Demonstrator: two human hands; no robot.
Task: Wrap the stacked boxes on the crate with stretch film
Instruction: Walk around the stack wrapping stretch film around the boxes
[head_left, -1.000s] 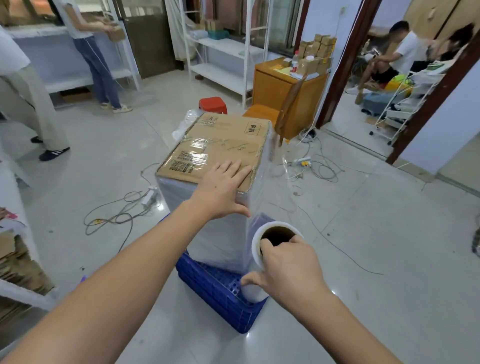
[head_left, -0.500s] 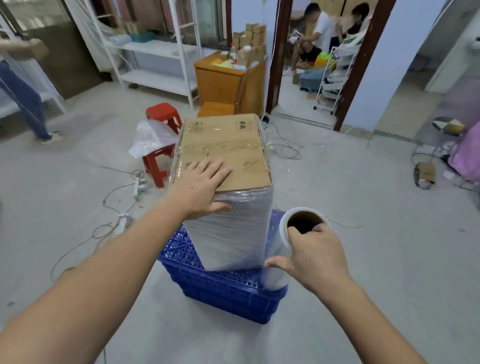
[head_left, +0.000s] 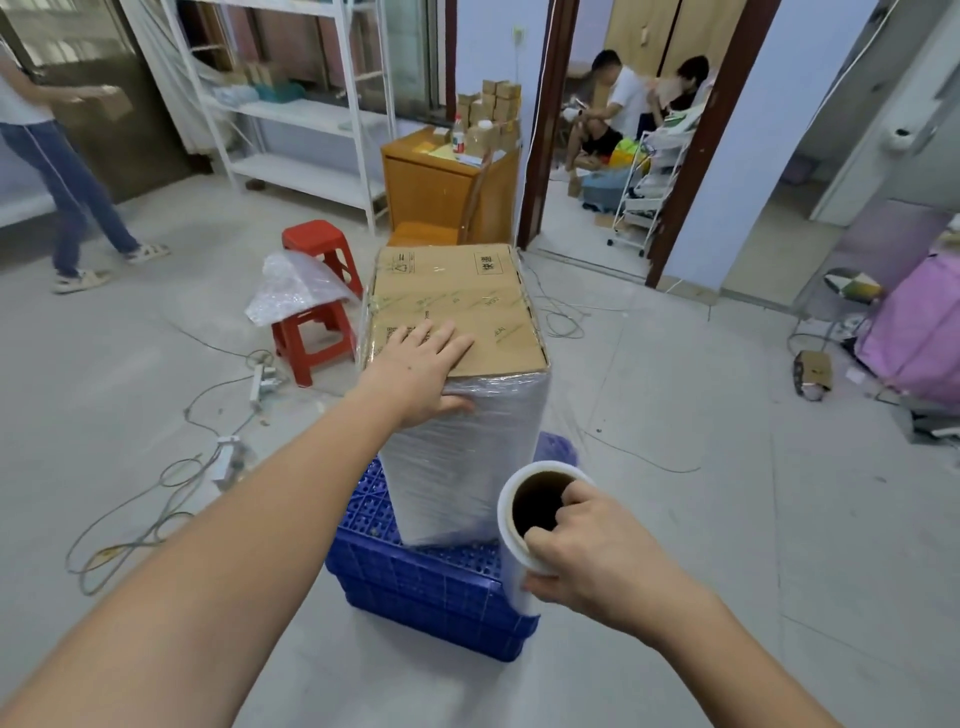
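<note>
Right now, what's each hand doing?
Left hand: open, pressing flat on the top box.
Right hand: gripping the film roll, fingers hooked into its core.

The room is evenly and softly lit, bright enough that colours read cleanly; shadows on the floor (head_left: 675, 519) are faint. The light perhaps comes from the windows behind the white shelving (head_left: 291, 114), where the glass looks washed out. The stretch film (head_left: 467, 457) on the boxes shows pale streaks of glare. Straight lines bow toward the edges, and the forearms loom stretched. Far figures look slightly soft.
</note>
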